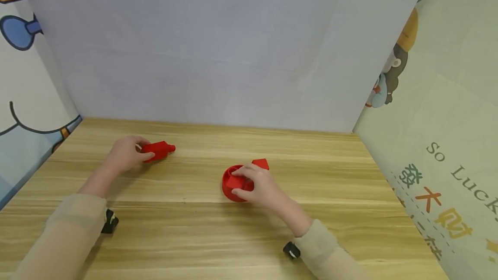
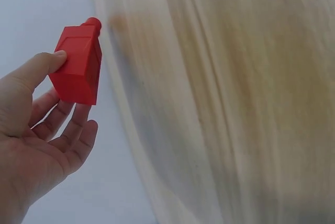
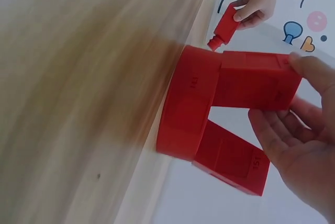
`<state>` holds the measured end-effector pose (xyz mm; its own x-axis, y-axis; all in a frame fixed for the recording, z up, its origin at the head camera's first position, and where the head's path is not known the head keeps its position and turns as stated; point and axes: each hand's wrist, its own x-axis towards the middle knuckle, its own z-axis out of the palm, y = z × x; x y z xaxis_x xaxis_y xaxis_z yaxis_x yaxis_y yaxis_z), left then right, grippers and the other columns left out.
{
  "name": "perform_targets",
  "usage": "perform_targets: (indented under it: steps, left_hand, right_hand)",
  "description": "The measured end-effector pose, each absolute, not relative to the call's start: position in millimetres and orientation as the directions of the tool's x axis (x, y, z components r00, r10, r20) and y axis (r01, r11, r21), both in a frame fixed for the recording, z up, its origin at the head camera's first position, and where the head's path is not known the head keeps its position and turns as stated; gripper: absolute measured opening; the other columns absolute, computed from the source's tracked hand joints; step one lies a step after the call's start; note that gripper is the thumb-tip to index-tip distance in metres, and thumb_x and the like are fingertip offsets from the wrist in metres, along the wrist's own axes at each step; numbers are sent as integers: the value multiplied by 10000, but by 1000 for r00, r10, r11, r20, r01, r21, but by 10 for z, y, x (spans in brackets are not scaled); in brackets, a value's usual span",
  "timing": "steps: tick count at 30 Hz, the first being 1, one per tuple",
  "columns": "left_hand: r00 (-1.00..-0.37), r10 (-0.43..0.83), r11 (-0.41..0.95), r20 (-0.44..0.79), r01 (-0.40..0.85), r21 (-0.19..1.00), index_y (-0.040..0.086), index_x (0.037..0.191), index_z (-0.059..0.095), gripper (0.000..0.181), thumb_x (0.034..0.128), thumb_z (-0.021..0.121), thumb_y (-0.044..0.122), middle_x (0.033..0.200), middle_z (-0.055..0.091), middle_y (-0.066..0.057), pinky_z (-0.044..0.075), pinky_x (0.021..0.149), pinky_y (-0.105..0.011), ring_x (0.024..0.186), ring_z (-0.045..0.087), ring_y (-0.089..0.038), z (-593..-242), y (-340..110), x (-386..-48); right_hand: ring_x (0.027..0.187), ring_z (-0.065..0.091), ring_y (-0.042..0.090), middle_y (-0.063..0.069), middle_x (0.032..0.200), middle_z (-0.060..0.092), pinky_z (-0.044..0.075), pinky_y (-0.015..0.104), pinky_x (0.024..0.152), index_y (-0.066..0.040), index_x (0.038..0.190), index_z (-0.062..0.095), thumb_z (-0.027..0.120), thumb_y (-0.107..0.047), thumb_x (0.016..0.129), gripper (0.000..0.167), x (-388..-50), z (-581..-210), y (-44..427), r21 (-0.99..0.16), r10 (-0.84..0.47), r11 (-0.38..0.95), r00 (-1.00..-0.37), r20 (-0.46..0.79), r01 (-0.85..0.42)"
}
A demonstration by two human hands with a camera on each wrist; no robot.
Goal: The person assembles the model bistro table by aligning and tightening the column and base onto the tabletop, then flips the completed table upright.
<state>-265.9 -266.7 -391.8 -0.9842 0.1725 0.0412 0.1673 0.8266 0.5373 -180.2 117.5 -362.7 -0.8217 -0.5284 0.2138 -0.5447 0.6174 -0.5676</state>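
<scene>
Knobbed block: the red knobbed block [image 1: 156,151] is at the counter's left part, its round knob pointing away from the palm; whether it touches the surface below is hard to tell.
Left fingers: the left hand [image 1: 126,154] pinches it near the plain end, thumb on one face and fingers behind.
Its handling: likely light, stiff plastic; the smooth faces may slip, so a grip across two flat sides, leaving the narrower knob free, seems best.
Gripped block: a red rectangular block [image 3: 256,80] stands in the round base, its outer end in the right hand [image 1: 258,182].
Right fingers: clamped on that block's outer end, thumb on one side and fingers opposite.
Its handling: probably rigid and not very fragile; a sideways pull could tip the base, so holding the outer end squarely looks sound.
Round base: the red round base [image 3: 188,106] sits near the middle of the counter; presumably light too, best steadied by its curved wall.
Second block: another red block [image 3: 233,158] rises from the base, slanting away from the gripped one, untouched.
Counter: the wood-grain counter [image 1: 186,237] carries the base.
Backdrop: a plain grey cloth [image 1: 218,46] behind.
</scene>
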Motion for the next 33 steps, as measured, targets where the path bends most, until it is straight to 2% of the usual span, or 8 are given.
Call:
perform_targets:
  steps: [6, 11, 15, 25, 30, 33]
  left_hand:
    - [-979, 194, 826, 61, 197, 529, -75, 1157, 600, 434, 846, 683, 215, 1043, 616, -261, 502, 721, -427, 897, 592, -356, -3818, -2562, -2602]
    - [-976, 204, 822, 77, 213, 529, -54, 1188, 592, 437, 859, 662, 226, 1075, 604, -254, 483, 764, -452, 935, 567, -360, -3689, -2445, -2528]
    - [-969, 219, 810, 115, 246, 532, -51, 1187, 600, 429, 856, 668, 212, 1079, 608, -244, 477, 774, -460, 931, 557, -353, -3564, -2312, -2464]
    - [-950, 259, 768, 176, 313, 559, -33, 1143, 626, 403, 824, 711, 197, 993, 637, -180, 457, 676, -323, 863, 560, -292, -3364, -1966, -2315]
    - [-930, 270, 753, 249, 365, 548, -21, 1107, 644, 383, 796, 737, 182, 958, 658, -157, 468, 654, -313, 833, 576, -269, -3351, -1809, -2257]
    - [-915, 270, 744, 299, 395, 538, -11, 1076, 656, 358, 779, 752, 163, 930, 669, -140, 475, 634, -306, 801, 587, -252, -3341, -1709, -2212]
  right_hand:
    - [1033, 566, 168, 22, 1130, 622, 516, 313, 859, -96, 1131, 666, 733, -169, 816, 331, -1833, -3638, 1324, -566, -606, 563, -767, 212, -602]
    - [1040, 567, 168, 23, 1130, 625, 528, 337, 838, -105, 1141, 671, 722, -155, 820, 328, -1854, -3628, 1431, -570, -661, 527, -726, 192, -631]
    - [1034, 572, 165, 33, 1114, 629, 517, 298, 846, -109, 1134, 676, 730, -145, 811, 329, -1897, -3629, 1520, -524, -708, 486, -666, 233, -699]
    - [1017, 598, 165, 54, 1100, 641, 512, 258, 852, -92, 1119, 685, 721, -105, 795, 327, -2024, -3684, 1679, -456, -771, 373, -543, 332, -808]
    - [997, 605, 164, 57, 1099, 636, 514, 255, 842, -85, 1111, 681, 701, -73, 788, 324, -2052, -3689, 1709, -442, -775, 365, -531, 344, -819]
    - [1029, 599, 171, 53, 1130, 625, 511, 280, 871, -86, 1136, 667, 728, -128, 792, 352, -2001, -3674, 1687, -453, -745, 426, -587, 315, -783]
